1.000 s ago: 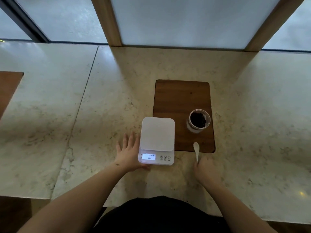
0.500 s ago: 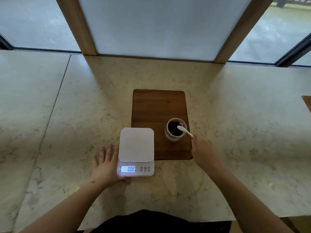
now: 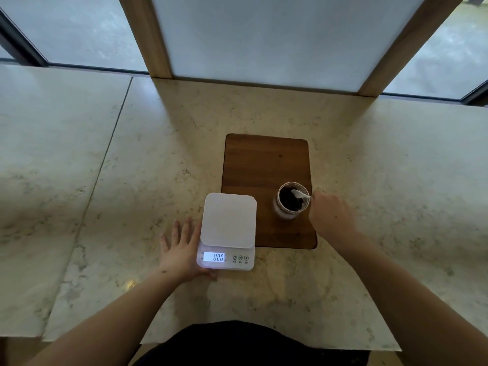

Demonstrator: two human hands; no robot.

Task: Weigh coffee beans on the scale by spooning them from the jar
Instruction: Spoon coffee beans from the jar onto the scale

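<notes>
Lower right of centre, the right hand (image 3: 331, 216) pinches the light, stiff spoon (image 3: 300, 194) by its handle inside the jar (image 3: 290, 204); loose beans (image 3: 289, 200) likely roll. The left hand (image 3: 182, 249) lies flat, open, against the scale (image 3: 228, 229).

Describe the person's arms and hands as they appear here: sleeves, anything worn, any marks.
Both forearms are bare to the bottom of the frame, with no sleeves visible. Neither the left hand nor the right hand shows gloves, rings, a watch or a bracelet. A small dark mark sits near the left wrist. A dark garment covers the torso.
</notes>
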